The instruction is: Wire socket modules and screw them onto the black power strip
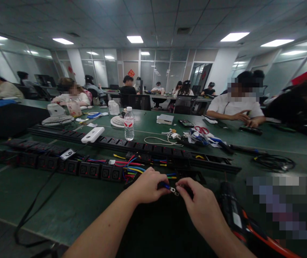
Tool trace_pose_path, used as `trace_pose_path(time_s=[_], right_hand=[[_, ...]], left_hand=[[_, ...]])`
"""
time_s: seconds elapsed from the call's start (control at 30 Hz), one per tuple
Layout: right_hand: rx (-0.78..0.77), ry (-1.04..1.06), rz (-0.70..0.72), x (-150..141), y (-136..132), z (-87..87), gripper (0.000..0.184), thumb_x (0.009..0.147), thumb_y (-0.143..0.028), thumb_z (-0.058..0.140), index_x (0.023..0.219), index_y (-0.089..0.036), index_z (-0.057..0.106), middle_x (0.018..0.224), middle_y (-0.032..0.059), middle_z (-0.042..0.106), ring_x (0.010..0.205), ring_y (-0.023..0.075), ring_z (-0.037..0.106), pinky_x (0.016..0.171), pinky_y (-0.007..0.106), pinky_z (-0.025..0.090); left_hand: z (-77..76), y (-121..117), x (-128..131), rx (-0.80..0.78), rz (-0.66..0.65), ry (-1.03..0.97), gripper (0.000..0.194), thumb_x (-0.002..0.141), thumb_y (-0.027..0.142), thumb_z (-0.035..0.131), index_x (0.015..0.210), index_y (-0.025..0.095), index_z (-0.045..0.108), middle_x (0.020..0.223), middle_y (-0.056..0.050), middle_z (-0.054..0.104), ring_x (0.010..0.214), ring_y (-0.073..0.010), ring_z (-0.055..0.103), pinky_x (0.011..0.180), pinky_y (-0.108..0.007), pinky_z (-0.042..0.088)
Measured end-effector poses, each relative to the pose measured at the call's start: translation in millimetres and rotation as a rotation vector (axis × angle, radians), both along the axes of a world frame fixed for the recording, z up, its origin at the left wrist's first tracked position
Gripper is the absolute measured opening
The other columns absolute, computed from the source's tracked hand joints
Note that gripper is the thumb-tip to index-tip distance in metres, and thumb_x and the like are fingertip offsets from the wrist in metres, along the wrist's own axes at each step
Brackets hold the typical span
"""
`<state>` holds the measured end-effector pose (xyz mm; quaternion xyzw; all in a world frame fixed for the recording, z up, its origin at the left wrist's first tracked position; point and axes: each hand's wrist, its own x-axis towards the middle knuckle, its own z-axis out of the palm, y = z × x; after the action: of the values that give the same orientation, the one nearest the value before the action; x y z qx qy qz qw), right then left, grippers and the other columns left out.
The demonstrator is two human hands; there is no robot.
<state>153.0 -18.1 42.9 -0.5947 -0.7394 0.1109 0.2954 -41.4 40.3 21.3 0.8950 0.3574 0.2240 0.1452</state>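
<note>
My left hand (149, 184) is closed in a pinch on a wire whose end carries a ring terminal (173, 190) with a blue sleeve. The terminal's metal eye sticks out past my fingertips. Right beside it, my right hand (197, 199) has thumb and forefinger pressed together; what they hold, if anything, is too small to name. Behind my hands lies a black power strip (111, 173) with a row of sockets. Coloured wires (134, 168) come out of its end, some reaching to my left hand. A longer strip (169, 150) runs behind it.
A black and orange power tool (234, 211) lies close to my right forearm. Farther back stand a water bottle (129, 123), a white device (92, 135) and small fans (57, 115). Red-handled scissors (202, 130) lie among clutter. A co-worker (236, 104) sits across the table.
</note>
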Motion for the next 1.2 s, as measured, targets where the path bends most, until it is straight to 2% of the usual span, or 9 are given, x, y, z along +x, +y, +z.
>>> trace_pose_path(time_s=[0.17, 0.3, 0.37, 0.47, 0.57, 0.8, 0.97, 1.07, 1.2], right_hand=[[0.069, 0.064, -0.007, 7, -18, -2.8, 0.014, 0.095, -0.029, 0.046, 0.098, -0.026, 0.059, 0.092, 0.0028, 0.070, 0.081, 0.0217, 0.067, 0.071, 0.034, 0.050], [0.084, -0.023, 0.140, 6, -39, -22.6, 0.017, 0.094, -0.020, 0.045, 0.101, -0.026, 0.059, 0.095, 0.0051, 0.069, 0.086, 0.0227, 0.066, 0.076, 0.036, 0.053], [0.074, -0.121, 0.192, 1, -45, -33.9, 0.022, 0.093, -0.014, 0.044, 0.104, -0.024, 0.060, 0.096, 0.0072, 0.069, 0.087, 0.0241, 0.066, 0.076, 0.038, 0.054], [0.059, -0.218, 0.209, -7, -49, -45.7, 0.026, 0.088, -0.006, 0.046, 0.103, -0.019, 0.063, 0.091, 0.0089, 0.069, 0.082, 0.0261, 0.066, 0.071, 0.042, 0.056], [0.058, -0.209, 0.223, -12, -49, -51.3, 0.026, 0.086, -0.001, 0.048, 0.095, -0.019, 0.064, 0.086, 0.0063, 0.068, 0.076, 0.0245, 0.064, 0.066, 0.040, 0.056], [0.096, -0.129, 0.201, -8, -47, -61.1, 0.026, 0.088, -0.002, 0.051, 0.104, -0.018, 0.064, 0.103, 0.0071, 0.069, 0.091, 0.0220, 0.065, 0.080, 0.036, 0.056], [0.127, -0.098, 0.169, -6, -45, -69.0, 0.031, 0.089, -0.002, 0.046, 0.113, -0.012, 0.061, 0.104, 0.0115, 0.069, 0.093, 0.0232, 0.066, 0.082, 0.037, 0.056], [0.143, -0.080, 0.160, -6, -45, -69.6, 0.031, 0.089, -0.003, 0.046, 0.115, -0.012, 0.061, 0.104, 0.0119, 0.068, 0.093, 0.0229, 0.066, 0.082, 0.037, 0.057], [0.147, -0.069, 0.159, -7, -45, -66.2, 0.030, 0.088, -0.001, 0.048, 0.112, -0.012, 0.063, 0.101, 0.0113, 0.069, 0.090, 0.0226, 0.067, 0.079, 0.036, 0.057]], left_hand=[[0.6, -1, -1, -0.024, -0.005, 0.004, 0.023, 0.079, 0.036, 0.070, 0.098, 0.024, 0.063, 0.092, 0.000, 0.068, 0.090, -0.0201, 0.060, 0.081, -0.032, 0.041], [2.2, -3, -2, -0.062, -0.032, -0.093, 0.034, 0.074, 0.020, 0.068, 0.105, 0.022, 0.056, 0.099, 0.000, 0.066, 0.093, -0.0186, 0.059, 0.086, -0.032, 0.042], [2.3, -3, -3, -0.055, -0.012, -0.122, 0.032, 0.074, 0.013, 0.062, 0.104, 0.022, 0.054, 0.101, 0.000, 0.066, 0.094, -0.0181, 0.058, 0.087, -0.032, 0.042], [2.5, -2, -5, -0.002, 0.067, -0.108, 0.023, 0.077, 0.011, 0.057, 0.097, 0.022, 0.054, 0.098, -0.001, 0.064, 0.093, -0.0187, 0.056, 0.087, -0.032, 0.041], [2.3, 0, -7, 0.062, 0.158, -0.044, 0.016, 0.079, 0.016, 0.061, 0.093, 0.021, 0.053, 0.094, 0.000, 0.062, 0.091, -0.0194, 0.055, 0.085, -0.033, 0.039], [-1.0, 4, -2, 0.186, 0.280, 0.054, 0.020, 0.080, 0.026, 0.069, 0.090, 0.021, 0.052, 0.082, 0.001, 0.060, 0.082, -0.0194, 0.056, 0.076, -0.032, 0.037], [10.9, 0, -13, 0.296, 0.451, -0.118, 0.003, 0.088, 0.021, 0.055, 0.089, 0.020, 0.052, 0.082, -0.001, 0.060, 0.081, -0.0190, 0.057, 0.076, -0.032, 0.040], [14.1, -14, -27, 0.232, 0.561, -0.252, 0.004, 0.087, 0.022, 0.052, 0.090, 0.020, 0.051, 0.078, -0.001, 0.059, 0.073, -0.0172, 0.058, 0.068, -0.029, 0.042], [-2.5, -40, -32, 0.100, 0.588, -0.196, 0.007, 0.087, 0.022, 0.051, 0.094, 0.021, 0.052, 0.078, -0.001, 0.061, 0.069, -0.0164, 0.060, 0.065, -0.028, 0.045]])
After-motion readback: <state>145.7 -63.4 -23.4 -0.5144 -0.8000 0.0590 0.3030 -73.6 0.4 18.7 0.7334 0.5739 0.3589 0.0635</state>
